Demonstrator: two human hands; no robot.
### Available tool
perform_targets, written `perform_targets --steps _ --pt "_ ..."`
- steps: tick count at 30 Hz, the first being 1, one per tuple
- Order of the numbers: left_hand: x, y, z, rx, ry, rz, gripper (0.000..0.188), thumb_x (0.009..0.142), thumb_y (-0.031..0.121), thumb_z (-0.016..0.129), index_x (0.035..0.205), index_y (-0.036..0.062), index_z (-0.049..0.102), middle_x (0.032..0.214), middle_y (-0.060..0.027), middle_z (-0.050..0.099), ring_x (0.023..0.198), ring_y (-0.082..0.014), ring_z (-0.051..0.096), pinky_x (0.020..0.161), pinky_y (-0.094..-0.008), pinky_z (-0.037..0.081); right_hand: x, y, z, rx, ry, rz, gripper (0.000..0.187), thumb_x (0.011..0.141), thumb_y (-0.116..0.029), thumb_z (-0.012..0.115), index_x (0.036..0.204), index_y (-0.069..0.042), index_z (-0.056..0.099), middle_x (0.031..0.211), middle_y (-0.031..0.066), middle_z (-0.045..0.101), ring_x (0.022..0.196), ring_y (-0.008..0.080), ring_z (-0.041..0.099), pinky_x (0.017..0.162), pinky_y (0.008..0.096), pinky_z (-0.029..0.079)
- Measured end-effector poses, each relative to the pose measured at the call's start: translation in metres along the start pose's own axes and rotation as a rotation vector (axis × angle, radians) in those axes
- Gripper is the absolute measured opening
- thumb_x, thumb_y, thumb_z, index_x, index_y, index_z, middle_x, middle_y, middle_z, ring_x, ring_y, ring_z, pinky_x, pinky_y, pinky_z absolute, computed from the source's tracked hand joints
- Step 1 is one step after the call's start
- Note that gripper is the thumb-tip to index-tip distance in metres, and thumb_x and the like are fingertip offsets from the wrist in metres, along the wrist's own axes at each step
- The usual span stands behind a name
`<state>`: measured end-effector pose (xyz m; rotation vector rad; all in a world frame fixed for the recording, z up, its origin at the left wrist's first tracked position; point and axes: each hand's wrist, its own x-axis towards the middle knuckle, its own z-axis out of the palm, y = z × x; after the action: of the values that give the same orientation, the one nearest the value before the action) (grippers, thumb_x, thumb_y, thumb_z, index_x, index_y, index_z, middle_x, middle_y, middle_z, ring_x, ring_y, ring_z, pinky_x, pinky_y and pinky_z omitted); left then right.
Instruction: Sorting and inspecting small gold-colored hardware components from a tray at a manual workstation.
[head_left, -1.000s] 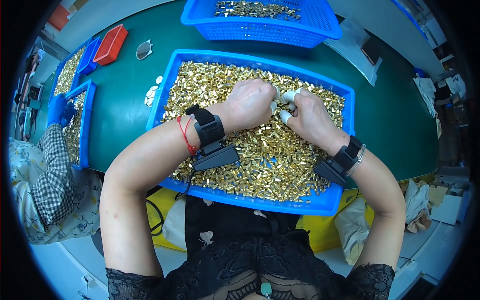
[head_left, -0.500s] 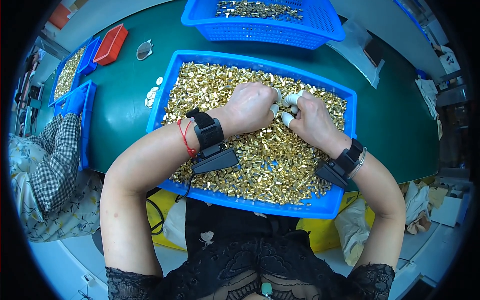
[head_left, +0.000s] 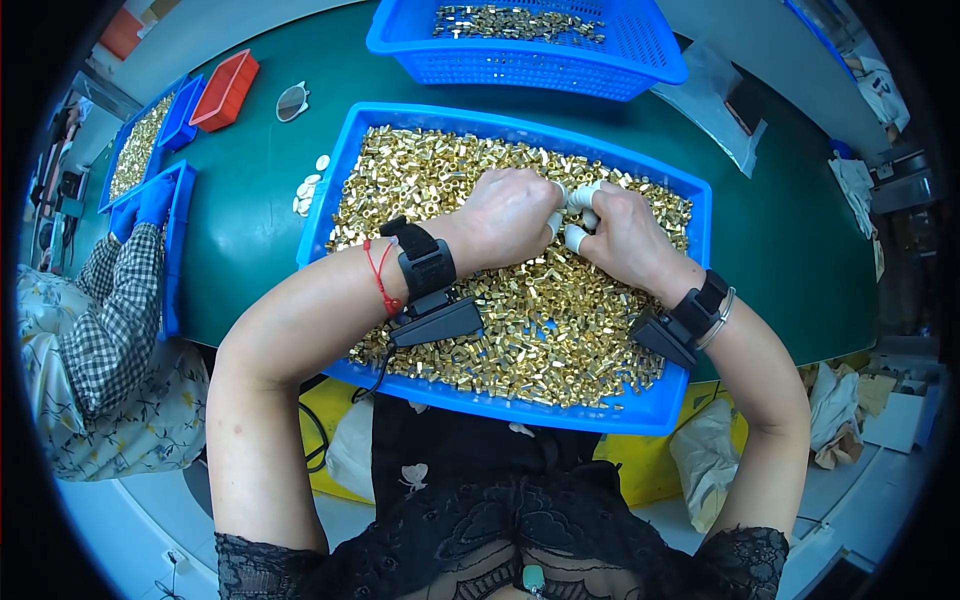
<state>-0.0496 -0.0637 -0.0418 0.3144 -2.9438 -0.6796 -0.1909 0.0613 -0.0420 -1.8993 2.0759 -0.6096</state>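
Note:
A blue plastic tray [head_left: 660, 405] full of small brass-coloured metal fittings [head_left: 540, 345] lies in front of me. Over its right half, my left hand [head_left: 512, 215] and my right hand [head_left: 632, 235] meet with fingertips almost touching. White finger cots cover the fingertips of both. Each hand is closed in a pinch, low above the fittings. Whatever sits between the fingers is hidden or too small to name. Both wrists carry black straps with a black box.
A blue perforated basket [head_left: 530, 68] with more small metal parts stands behind the tray. Farther left are a red bin [head_left: 224, 90], a small mirror [head_left: 292, 102], white discs [head_left: 308, 190] and a co-worker's checked sleeve [head_left: 130, 290]. A clear plastic bag [head_left: 715, 105] lies at right.
My left hand has shifted very slightly to the right, closer to my right hand. Both stay pinched above the tray. The co-worker's gloved hands have moved a little.

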Motion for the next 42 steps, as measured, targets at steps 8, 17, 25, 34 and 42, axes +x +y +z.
perform_targets --steps 8,17,25,34,42 --pt "-0.018 0.014 -0.009 -0.215 0.042 -0.039 0.016 0.073 0.01 0.059 0.085 0.001 0.066 0.072 -0.0214 0.063 0.073 -0.0363 0.063 0.066 -0.0457 0.05 -0.017 -0.022 -0.014 0.156 0.059 0.011 0.026 0.072 -0.006 0.071 0.097 -0.002 0.064 0.068 0.0066 0.054 0.057 0.0154 0.053 0.052 0.0285 0.042" --pt "-0.045 0.032 -0.02 -0.86 -0.001 -0.296 0.016 0.089 0.009 0.06 0.1 -0.0029 0.061 0.072 -0.0065 0.064 0.064 -0.0087 0.06 0.055 -0.0235 0.048 -0.039 -0.053 -0.018 0.654 0.08 0.323 0.024 0.08 -0.007 0.071 0.103 -0.004 0.065 0.08 0.0 0.061 0.066 0.0044 0.055 0.056 0.0204 0.047" --pt "-0.065 0.04 -0.028 -1.175 -0.008 -0.395 0.014 0.091 0.006 0.057 0.101 -0.0034 0.059 0.082 -0.0075 0.066 0.071 -0.0111 0.063 0.06 -0.0232 0.051 -0.047 -0.069 -0.021 0.326 0.114 0.088 0.025 0.079 -0.005 0.071 0.104 -0.003 0.066 0.083 0.0057 0.064 0.068 0.0102 0.06 0.06 0.0226 0.049" --pt "-0.079 0.044 -0.031 -1.343 -0.026 -0.426 0.015 0.091 0.005 0.056 0.103 -0.0047 0.058 0.084 -0.0145 0.067 0.075 -0.0174 0.066 0.067 -0.0277 0.055 -0.053 -0.078 -0.021 0.51 0.088 0.114 0.024 0.079 -0.004 0.071 0.102 -0.003 0.066 0.087 0.0067 0.065 0.07 0.0126 0.062 0.062 0.0247 0.05" --pt "-0.093 0.053 -0.026 -1.462 -0.031 -0.399 0.015 0.091 0.003 0.056 0.104 -0.0039 0.058 0.085 -0.0116 0.066 0.076 -0.0162 0.066 0.069 -0.0269 0.056 -0.07 -0.082 -0.01 0.729 0.126 0.115 0.021 0.08 -0.003 0.07 0.1 -0.001 0.065 0.092 0.0052 0.065 0.08 0.0118 0.063 0.072 0.0245 0.051"
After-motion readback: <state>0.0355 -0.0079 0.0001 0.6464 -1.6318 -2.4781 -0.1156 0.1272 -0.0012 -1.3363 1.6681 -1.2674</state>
